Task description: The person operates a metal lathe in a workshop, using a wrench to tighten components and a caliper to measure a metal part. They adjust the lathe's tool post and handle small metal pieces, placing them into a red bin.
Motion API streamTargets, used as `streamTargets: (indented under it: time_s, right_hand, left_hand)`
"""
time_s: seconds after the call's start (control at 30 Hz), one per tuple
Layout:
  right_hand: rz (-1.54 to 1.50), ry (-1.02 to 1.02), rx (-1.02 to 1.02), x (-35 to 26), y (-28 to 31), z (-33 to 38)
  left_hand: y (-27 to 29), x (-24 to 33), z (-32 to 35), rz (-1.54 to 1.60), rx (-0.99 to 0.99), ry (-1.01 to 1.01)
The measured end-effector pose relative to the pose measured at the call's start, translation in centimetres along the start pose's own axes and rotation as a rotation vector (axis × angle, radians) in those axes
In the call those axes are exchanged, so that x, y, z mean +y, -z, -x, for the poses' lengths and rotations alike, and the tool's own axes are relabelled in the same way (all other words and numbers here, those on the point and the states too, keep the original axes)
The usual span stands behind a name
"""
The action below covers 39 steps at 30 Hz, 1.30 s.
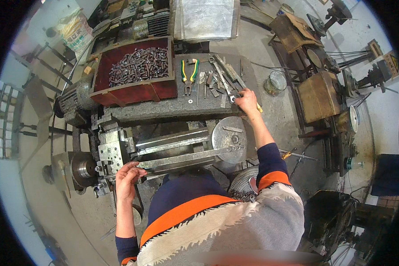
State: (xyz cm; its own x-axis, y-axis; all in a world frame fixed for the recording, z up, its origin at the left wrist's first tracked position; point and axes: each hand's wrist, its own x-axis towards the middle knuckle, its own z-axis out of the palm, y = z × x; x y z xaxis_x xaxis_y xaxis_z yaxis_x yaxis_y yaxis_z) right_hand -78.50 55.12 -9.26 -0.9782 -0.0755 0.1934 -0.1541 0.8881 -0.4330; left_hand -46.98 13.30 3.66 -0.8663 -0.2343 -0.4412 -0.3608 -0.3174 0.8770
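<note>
My left hand (127, 176) is at the left end of a long flat metal bar (181, 157) on the machine, thumb and fingers pinched together. Whatever may be between them is too small to name. My right hand (247, 102) reaches to the right end of the grey bench, fingers curled down among hand tools. Beside its fingertips lies the ring end of a wrench (226, 82). A long metal tool (236, 76) runs under the hand, with a yellow end showing past it. The fingers hide what they grip. The bar's right end meets a round metal disc (226, 144).
A dark red box (137, 93) of small dark metal pieces stands on the bench (164, 111). Green-and-yellow pliers (189, 76) lie beside it. Left is the machine's block (112, 150) and round chuck (83, 169). A metal bucket (275, 83) and drilling machines stand right.
</note>
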Motion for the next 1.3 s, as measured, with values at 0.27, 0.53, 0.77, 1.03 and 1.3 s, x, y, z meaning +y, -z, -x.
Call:
streamTargets:
  time_s: [0.27,0.53,0.77,1.03,1.3]
  right_hand:
    - [0.015,-0.028,-0.055,0.5,-0.2,0.0]
    - [-0.029,-0.024,-0.056,2.3,-0.3,0.6]
    - [0.028,0.023,-0.068,2.0,-0.1,0.8]
    - [0.034,-0.085,-0.105,1.0,1.4,0.9]
    - [-1.759,1.328,-0.245,-16.7,23.8,7.4]
  left_hand:
    - [0.0,0.0,-0.2,-0.002,0.007,0.021]
    - [0.4,-0.5,-0.2,0.02,0.007,0.007]
    - [0.1,-0.4,-0.5,0.025,-0.004,0.018]
    - [-0.1,-0.3,-0.6,0.03,-0.01,0.024]
    - [-0.3,0.4,-0.5,-0.056,0.0,0.072]
